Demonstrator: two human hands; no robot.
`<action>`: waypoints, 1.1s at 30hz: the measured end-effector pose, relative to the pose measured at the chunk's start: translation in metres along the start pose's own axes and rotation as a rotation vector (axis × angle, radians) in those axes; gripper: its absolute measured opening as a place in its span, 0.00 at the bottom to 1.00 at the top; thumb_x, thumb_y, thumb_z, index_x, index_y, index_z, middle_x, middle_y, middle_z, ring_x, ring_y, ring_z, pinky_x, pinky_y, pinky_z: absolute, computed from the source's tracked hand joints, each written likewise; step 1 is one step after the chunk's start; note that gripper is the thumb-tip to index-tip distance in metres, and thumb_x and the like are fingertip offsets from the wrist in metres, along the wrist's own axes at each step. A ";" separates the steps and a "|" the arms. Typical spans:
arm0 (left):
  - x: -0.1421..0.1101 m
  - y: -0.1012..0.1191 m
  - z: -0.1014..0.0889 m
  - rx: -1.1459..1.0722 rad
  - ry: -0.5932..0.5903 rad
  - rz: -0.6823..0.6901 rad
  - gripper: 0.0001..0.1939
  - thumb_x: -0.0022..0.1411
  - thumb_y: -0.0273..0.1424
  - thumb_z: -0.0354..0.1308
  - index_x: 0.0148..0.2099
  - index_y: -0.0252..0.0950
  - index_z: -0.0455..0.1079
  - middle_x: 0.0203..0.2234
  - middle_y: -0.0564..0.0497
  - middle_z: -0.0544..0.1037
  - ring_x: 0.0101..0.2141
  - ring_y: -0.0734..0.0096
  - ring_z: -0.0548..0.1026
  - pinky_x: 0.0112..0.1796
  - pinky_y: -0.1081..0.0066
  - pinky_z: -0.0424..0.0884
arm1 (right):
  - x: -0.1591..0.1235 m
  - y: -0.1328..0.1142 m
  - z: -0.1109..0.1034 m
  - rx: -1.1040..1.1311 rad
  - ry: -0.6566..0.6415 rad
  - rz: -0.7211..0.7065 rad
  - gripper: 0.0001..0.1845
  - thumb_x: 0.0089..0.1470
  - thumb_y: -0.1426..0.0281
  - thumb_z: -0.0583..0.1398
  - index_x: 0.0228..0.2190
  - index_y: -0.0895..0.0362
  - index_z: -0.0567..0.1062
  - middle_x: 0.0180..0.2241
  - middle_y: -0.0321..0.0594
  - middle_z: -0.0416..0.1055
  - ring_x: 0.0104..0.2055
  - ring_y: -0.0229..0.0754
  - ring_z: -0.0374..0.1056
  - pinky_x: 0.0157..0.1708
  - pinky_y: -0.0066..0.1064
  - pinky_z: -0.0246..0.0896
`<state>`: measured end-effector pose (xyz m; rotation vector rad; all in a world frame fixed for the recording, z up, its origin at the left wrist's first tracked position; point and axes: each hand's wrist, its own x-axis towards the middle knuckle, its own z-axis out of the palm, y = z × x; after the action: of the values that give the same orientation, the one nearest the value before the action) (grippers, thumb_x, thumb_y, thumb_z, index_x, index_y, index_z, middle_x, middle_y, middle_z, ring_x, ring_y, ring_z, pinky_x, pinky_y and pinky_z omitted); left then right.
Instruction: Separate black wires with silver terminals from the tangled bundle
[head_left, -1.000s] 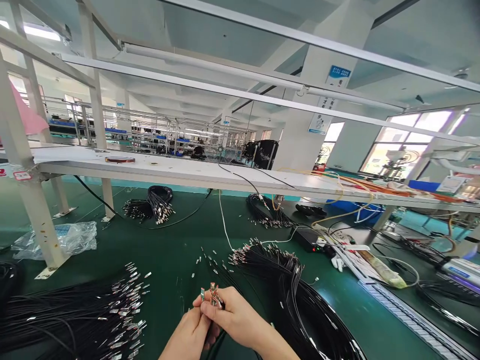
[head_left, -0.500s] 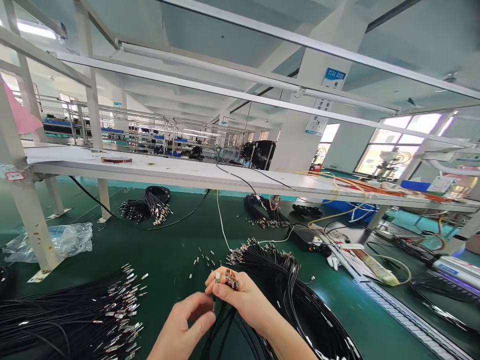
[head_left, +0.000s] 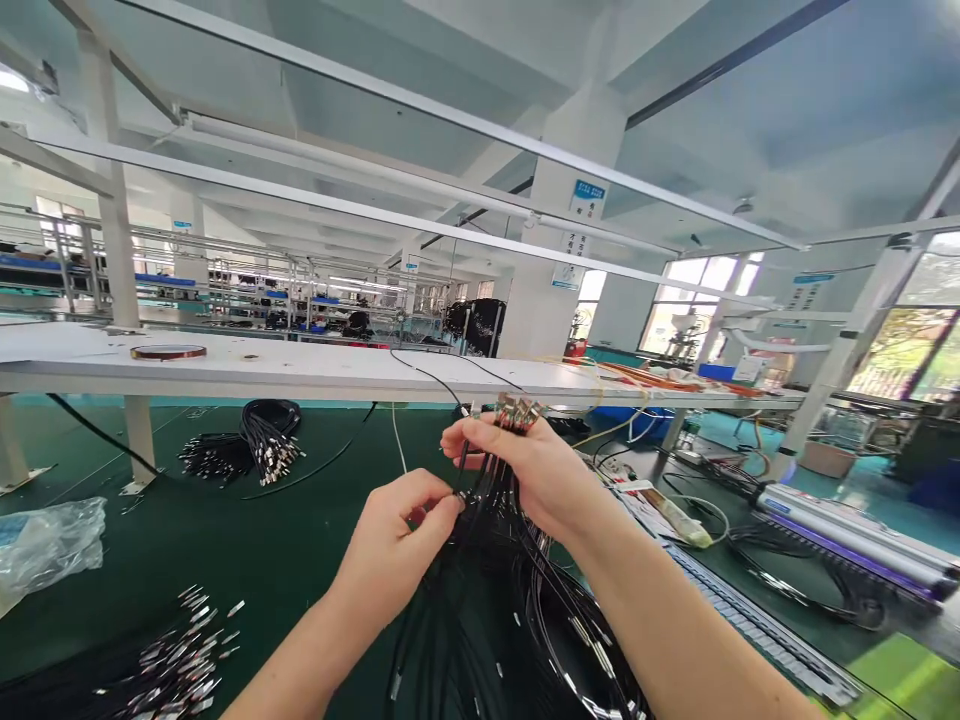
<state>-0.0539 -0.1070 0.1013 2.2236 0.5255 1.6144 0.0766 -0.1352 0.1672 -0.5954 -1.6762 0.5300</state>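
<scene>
My right hand (head_left: 525, 455) is closed round a bundle of black cables (head_left: 491, 485), raised above the bench. Their metal-tipped ends (head_left: 517, 410) stick out above the fingers. Just left of and below it, my left hand (head_left: 409, 525) pinches a thin black cable between thumb and forefinger. Beneath both hands hang more black cables (head_left: 450, 640), reaching down to a coiled bundle partly hidden by my right forearm. At lower left lies another cable bundle (head_left: 172, 660) with its silver tips fanned out.
A white shelf (head_left: 352, 378) spans the bench, with a tape roll (head_left: 169, 352) on it. Under it sits a coiled cable bundle (head_left: 274, 440). A plastic bag (head_left: 60, 540) lies at left. To the right are a slotted strip (head_left: 757, 630) and a silver cylindrical device (head_left: 847, 530).
Both hands have risen, and the right hand has lifted the cable bundle off the bench area. The view has turned right.
</scene>
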 end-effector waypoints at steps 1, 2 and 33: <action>-0.004 -0.002 -0.001 0.068 -0.053 0.040 0.11 0.55 0.33 0.45 0.23 0.34 0.61 0.23 0.55 0.64 0.25 0.81 0.60 0.28 0.78 0.55 | 0.000 -0.004 -0.006 0.027 0.018 0.003 0.08 0.43 0.67 0.60 0.23 0.59 0.75 0.26 0.38 0.71 0.31 0.39 0.66 0.34 0.35 0.59; -0.010 -0.007 -0.002 0.140 -0.111 0.080 0.11 0.55 0.31 0.44 0.23 0.34 0.59 0.24 0.55 0.64 0.27 0.81 0.61 0.29 0.78 0.55 | -0.001 -0.006 -0.011 0.055 0.034 0.008 0.08 0.44 0.67 0.60 0.24 0.60 0.74 0.26 0.39 0.71 0.31 0.39 0.66 0.34 0.36 0.60; -0.090 -0.072 -0.031 -0.692 0.320 -0.559 0.21 0.42 0.50 0.56 0.23 0.35 0.62 0.08 0.56 0.54 0.15 0.73 0.61 0.16 0.74 0.58 | 0.006 0.038 0.136 -0.906 -1.160 0.228 0.35 0.41 0.42 0.47 0.29 0.61 0.71 0.20 0.43 0.70 0.20 0.47 0.69 0.14 0.34 0.66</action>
<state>-0.1160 -0.0862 0.0016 1.1964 0.5050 1.5285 -0.0543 -0.1048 0.1236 -1.2851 -3.0125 0.2229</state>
